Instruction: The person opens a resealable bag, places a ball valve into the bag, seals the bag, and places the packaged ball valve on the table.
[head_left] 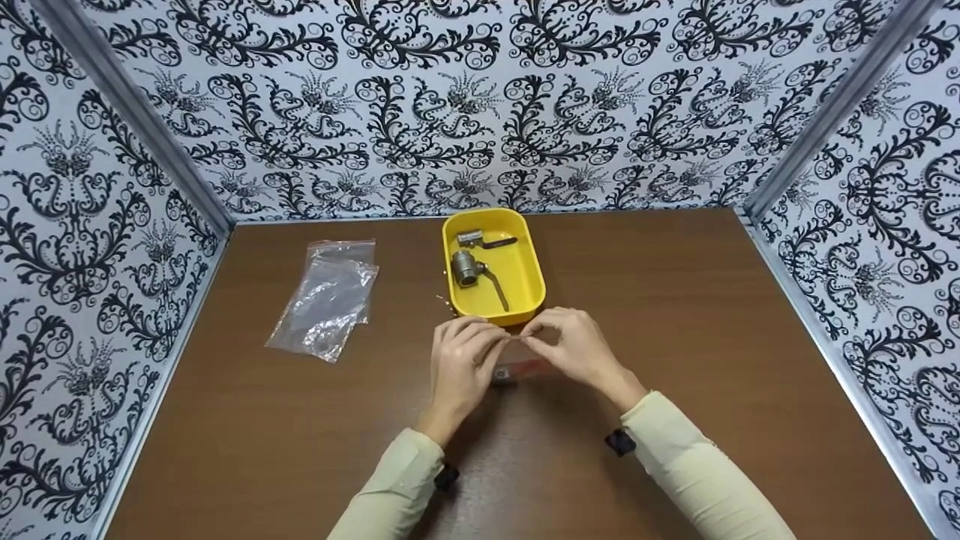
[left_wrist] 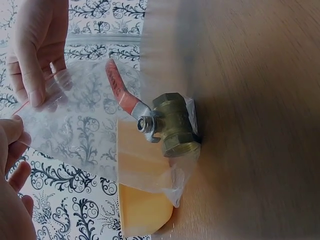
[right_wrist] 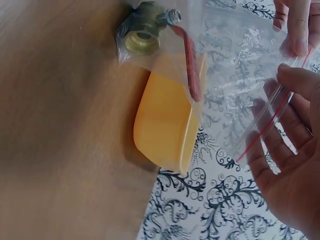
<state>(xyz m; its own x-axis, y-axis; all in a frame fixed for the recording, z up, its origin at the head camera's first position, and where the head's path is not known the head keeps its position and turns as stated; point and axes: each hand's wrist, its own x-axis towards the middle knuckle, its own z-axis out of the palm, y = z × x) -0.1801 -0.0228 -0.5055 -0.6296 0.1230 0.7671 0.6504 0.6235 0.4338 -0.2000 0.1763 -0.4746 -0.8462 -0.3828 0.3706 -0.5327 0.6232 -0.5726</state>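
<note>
A clear zip bag (left_wrist: 75, 125) with a red line along its top edge hangs between my two hands. Inside it, near the bottom, lies a brass ball valve (left_wrist: 175, 125) with a red lever handle, close to or touching the tabletop. My left hand (head_left: 461, 356) pinches one part of the bag's top edge between thumb and fingers. Close beside it, my right hand (head_left: 577, 345) pinches the same edge; its other fingers lie behind the plastic in the right wrist view. Whether the seal is closed all along, I cannot tell.
Just beyond the hands stands a yellow tray (head_left: 532, 289). It holds a larger grey metal valve (head_left: 465, 268) with a lever and a smaller valve (head_left: 471, 238) with a dark handle. Flat clear zip bags (head_left: 326, 296) lie to the left. Patterned walls enclose the brown table (head_left: 675, 300).
</note>
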